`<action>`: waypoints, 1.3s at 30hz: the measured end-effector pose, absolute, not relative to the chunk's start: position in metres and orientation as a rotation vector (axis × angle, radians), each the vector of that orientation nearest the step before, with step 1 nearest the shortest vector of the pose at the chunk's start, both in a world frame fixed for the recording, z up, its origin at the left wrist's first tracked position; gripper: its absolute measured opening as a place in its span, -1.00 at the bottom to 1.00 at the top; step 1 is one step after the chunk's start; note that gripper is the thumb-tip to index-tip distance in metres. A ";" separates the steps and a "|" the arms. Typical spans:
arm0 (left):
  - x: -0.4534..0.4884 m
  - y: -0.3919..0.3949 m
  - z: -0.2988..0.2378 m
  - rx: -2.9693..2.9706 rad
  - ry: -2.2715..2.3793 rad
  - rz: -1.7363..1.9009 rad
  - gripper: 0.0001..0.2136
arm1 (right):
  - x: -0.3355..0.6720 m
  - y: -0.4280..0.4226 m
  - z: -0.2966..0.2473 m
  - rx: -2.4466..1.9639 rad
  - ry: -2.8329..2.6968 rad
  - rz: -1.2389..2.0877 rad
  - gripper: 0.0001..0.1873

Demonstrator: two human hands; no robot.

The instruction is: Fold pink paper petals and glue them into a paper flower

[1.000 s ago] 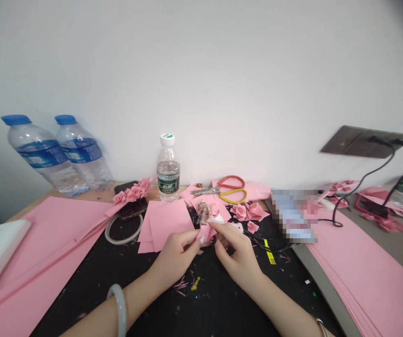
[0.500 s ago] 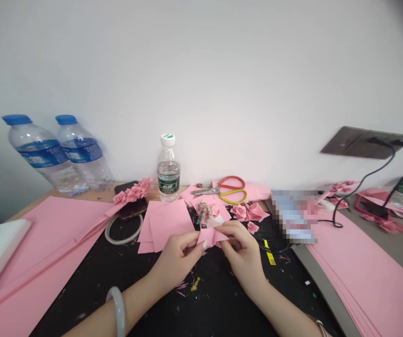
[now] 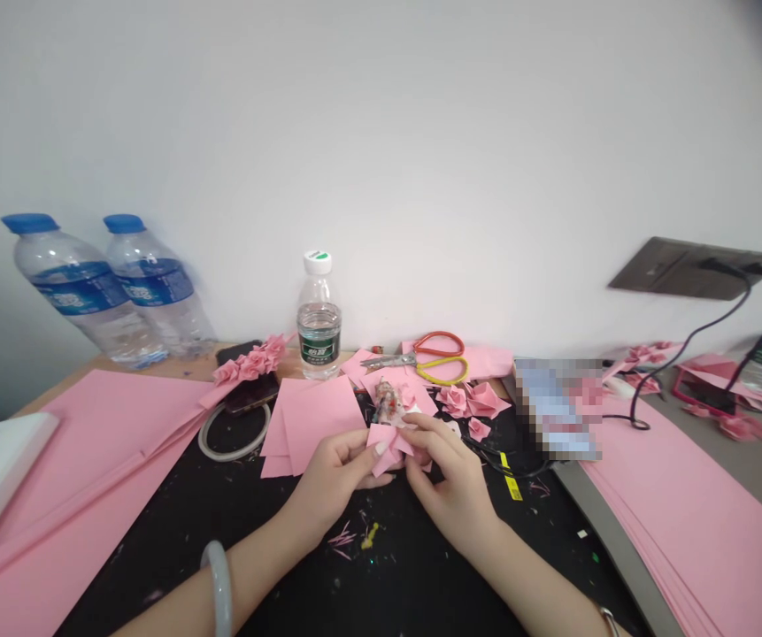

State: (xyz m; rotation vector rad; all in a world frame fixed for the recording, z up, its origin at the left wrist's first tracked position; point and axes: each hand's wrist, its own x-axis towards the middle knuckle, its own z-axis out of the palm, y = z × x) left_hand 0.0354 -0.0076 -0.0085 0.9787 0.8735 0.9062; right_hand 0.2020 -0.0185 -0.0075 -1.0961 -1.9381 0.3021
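Currently, watching through the head camera, I take the white-capped bottle as my marker. Nearer to me than it and slightly to its right is the folded pink paper, held in both hands. My left hand is narrow, its thumb on the front of the left part and its fingers behind. My right hand has its fingers bent close about the right part; I cannot tell how firmly they press. Just in front of the bottle I see overlapping pink squares. To its right lie scissors with one red and one yellow handle loop, then, farther right, three paper roses. Left of the bottle are pink paper flowers, a pale ring and two blue-capped bottles.
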 end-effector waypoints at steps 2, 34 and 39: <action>0.035 -0.006 -0.008 0.927 0.867 0.926 -0.70 | 0.202 -0.019 -0.007 -1.072 -2.013 0.282 -0.60; 0.033 -0.006 -0.007 1.060 0.776 0.740 -0.73 | 0.202 -0.016 -0.002 -1.164 -1.934 0.929 -0.65; 0.032 -0.007 -0.008 1.046 0.769 0.716 -0.73 | 0.202 -0.016 -0.004 -1.142 -1.885 0.981 -0.65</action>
